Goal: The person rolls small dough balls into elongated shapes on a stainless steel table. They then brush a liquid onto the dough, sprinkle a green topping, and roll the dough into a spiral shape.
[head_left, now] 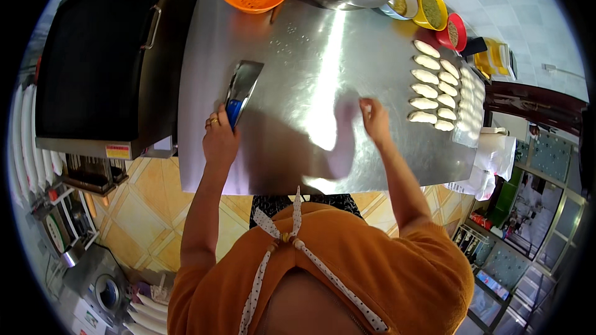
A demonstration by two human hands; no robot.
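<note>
- The left hand is gripping the scraper by its blue handle, with the blade pointing away from the body.
- The scraper is lying over the left part of the table; whether its edge is touching the steel, I cannot tell.
- The right hand is hovering over or resting on the table, well apart from the scraper, its fingers curling inward; I cannot tell whether they are pinching anything.
- The dough pieces are lying in rows near the right edge, and neither hand is touching them.
- Pale flecks are dotting the steel beyond the scraper.
- Judging by this, the person is probably between shaping and clearing, with the scraper ready for use.
- Any scraping stroke would be calling for a firm left grip, a flat blade and the right hand keeping clear of its edge.
</note>
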